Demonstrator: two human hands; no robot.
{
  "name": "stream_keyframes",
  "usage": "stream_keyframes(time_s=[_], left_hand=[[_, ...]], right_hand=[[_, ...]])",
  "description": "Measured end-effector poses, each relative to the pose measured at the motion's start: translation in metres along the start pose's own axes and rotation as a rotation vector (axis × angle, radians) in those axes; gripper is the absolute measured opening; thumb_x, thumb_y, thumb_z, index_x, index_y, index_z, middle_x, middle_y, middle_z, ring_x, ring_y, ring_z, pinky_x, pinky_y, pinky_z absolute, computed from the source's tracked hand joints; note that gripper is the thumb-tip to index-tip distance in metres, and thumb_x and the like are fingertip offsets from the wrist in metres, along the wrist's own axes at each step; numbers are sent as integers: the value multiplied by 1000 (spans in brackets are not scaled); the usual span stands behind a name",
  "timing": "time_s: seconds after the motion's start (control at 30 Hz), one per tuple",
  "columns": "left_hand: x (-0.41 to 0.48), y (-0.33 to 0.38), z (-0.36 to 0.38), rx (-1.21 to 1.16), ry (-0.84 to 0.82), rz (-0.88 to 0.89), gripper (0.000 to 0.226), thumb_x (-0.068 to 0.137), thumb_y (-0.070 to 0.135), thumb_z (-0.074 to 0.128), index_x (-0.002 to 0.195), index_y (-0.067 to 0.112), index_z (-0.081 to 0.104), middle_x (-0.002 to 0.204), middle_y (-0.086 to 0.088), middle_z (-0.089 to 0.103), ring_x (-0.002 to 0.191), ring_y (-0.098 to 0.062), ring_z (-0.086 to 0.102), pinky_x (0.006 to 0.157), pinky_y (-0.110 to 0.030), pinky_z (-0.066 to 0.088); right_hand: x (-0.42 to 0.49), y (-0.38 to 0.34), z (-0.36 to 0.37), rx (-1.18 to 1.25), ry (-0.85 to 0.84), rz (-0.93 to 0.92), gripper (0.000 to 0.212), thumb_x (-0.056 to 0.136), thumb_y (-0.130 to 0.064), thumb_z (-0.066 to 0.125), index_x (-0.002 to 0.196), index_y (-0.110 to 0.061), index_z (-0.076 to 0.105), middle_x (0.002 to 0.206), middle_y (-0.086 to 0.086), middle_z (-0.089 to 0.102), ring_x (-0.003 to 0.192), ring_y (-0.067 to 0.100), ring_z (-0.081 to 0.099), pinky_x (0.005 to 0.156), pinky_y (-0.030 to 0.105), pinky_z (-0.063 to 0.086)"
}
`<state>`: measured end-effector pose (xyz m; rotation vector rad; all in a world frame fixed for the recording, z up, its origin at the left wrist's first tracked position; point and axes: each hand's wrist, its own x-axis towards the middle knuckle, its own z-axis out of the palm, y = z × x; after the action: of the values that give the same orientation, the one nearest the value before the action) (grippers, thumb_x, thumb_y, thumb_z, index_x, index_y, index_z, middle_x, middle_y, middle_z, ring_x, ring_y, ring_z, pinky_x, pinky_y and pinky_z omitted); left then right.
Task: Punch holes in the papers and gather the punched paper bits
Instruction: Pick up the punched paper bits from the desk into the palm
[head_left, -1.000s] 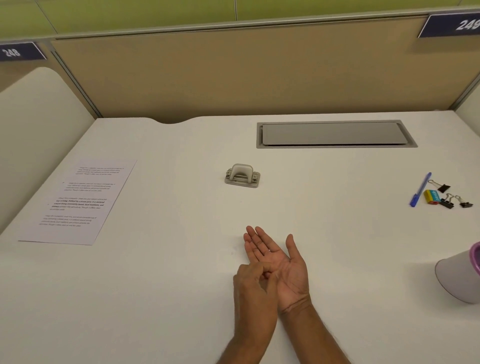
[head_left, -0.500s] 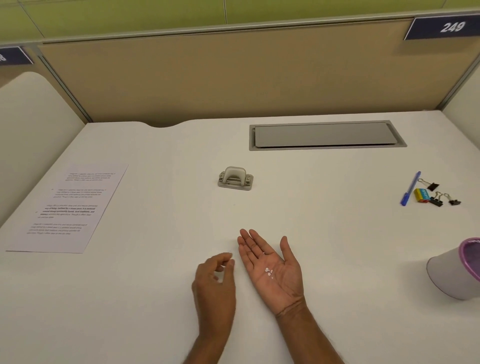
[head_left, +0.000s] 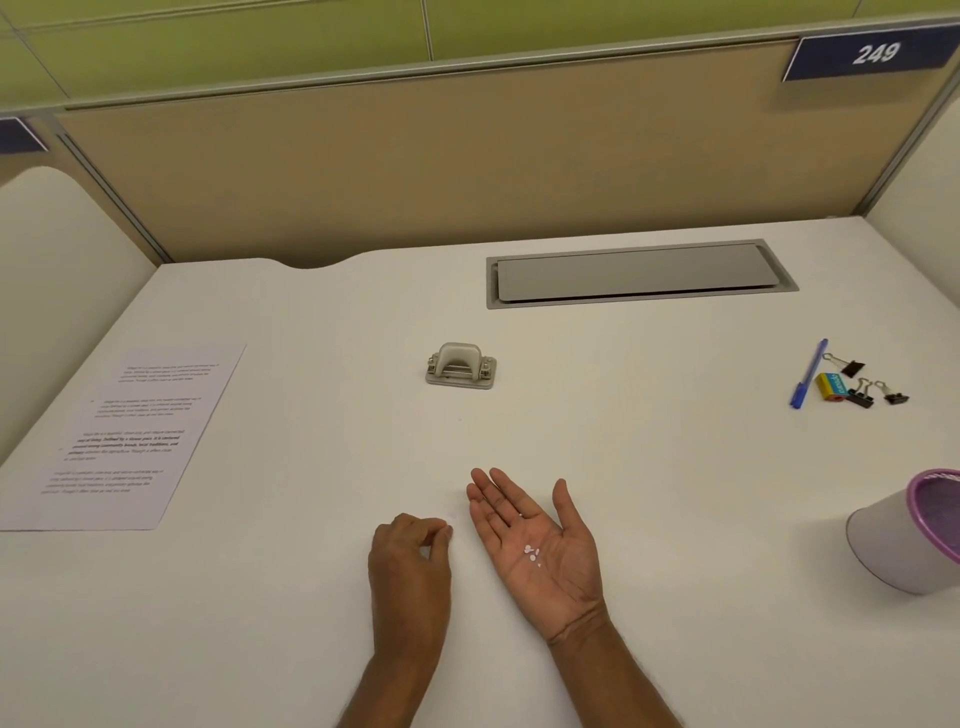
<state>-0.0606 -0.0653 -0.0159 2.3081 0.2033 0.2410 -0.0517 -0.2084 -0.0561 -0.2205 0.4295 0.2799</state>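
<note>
My right hand (head_left: 540, 545) lies on the desk (head_left: 649, 467) palm up, fingers straight and spread, gripping nothing. The paper bits (head_left: 532, 554) sit loose in the hollow of the palm: I count four or five white specks (they are too small to be sure). My left hand (head_left: 410, 564) rests just beside it, knuckles up, fingers curled, with thumb and forefinger drawn together low at the desk top. Whether a bit is caught between them I cannot tell. One more pale speck seems to lie on the desk between my two hands.

One grey hole punch (head_left: 461, 365) stands farther back, well apart from both hands. One printed sheet of paper (head_left: 122, 441) lies flat at the far left. At the far right I count one blue pen (head_left: 808, 375), one yellow-and-blue eraser (head_left: 831, 387) and three black binder clips (head_left: 860, 397), all close together. One cup (head_left: 883, 540) with a purple rim lies tilted at the right edge.
</note>
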Motion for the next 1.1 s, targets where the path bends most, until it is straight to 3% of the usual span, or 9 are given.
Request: stream_keyframes(time_s=[0.13, 0.33, 0.47, 0.53, 0.67, 0.77, 1.1], left_hand=[[-1, 0, 2, 133, -21, 54, 10, 88, 5, 69, 82, 13, 72, 80, 3, 65, 82, -21, 55, 78, -40, 48], [3, 1, 9, 310, -64, 69, 19, 90, -1, 59, 77, 12, 66, 80, -2, 61, 84, -26, 52, 73, -39, 38], [9, 4, 10, 373, -175, 2, 20, 96, 4, 45, 86, 15, 58, 93, -2, 58, 96, -24, 49, 82, -37, 35], [8, 6, 7, 327, -205, -21, 20, 97, 6, 42, 86, 17, 55, 95, 0, 57, 98, -22, 49, 86, -36, 35], [-14, 18, -6, 1, -175, 18, 21, 95, 4, 51, 83, 21, 55, 87, 9, 57, 92, -16, 51, 86, -39, 43], [-34, 39, -5, -144, -195, 81, 25, 94, 7, 56, 84, 30, 53, 87, 14, 55, 91, -9, 53, 82, -31, 45], [-48, 48, 9, -177, -271, 19, 28, 95, 17, 61, 87, 44, 58, 90, 14, 62, 91, -5, 58, 76, -8, 42]], right_hand=[[-1, 0, 1, 0, 0, -1, 72, 100, -52, 45, 140, 9, 48, 151, 27, 43, 140, 39, 44, 120, 47, 30], [-1, 1, 1, -5, 1, -5, 72, 101, -52, 45, 140, 9, 48, 151, 27, 43, 139, 40, 44, 121, 46, 29], [0, 1, 0, -20, 4, -11, 72, 101, -52, 45, 140, 9, 48, 151, 27, 43, 140, 39, 43, 122, 46, 26], [0, 1, 0, -26, 3, -15, 72, 101, -52, 46, 140, 9, 48, 151, 27, 43, 141, 39, 42, 122, 46, 26], [1, 1, 0, -20, -6, -11, 73, 101, -52, 46, 140, 9, 47, 152, 27, 42, 141, 40, 42, 123, 46, 25], [1, 1, 1, -33, -3, -9, 73, 101, -53, 44, 141, 9, 47, 152, 26, 42, 141, 39, 42, 122, 46, 26], [0, 0, 0, -15, -24, 10, 75, 101, -55, 42, 143, 8, 45, 153, 26, 40, 142, 38, 40, 122, 45, 26]])
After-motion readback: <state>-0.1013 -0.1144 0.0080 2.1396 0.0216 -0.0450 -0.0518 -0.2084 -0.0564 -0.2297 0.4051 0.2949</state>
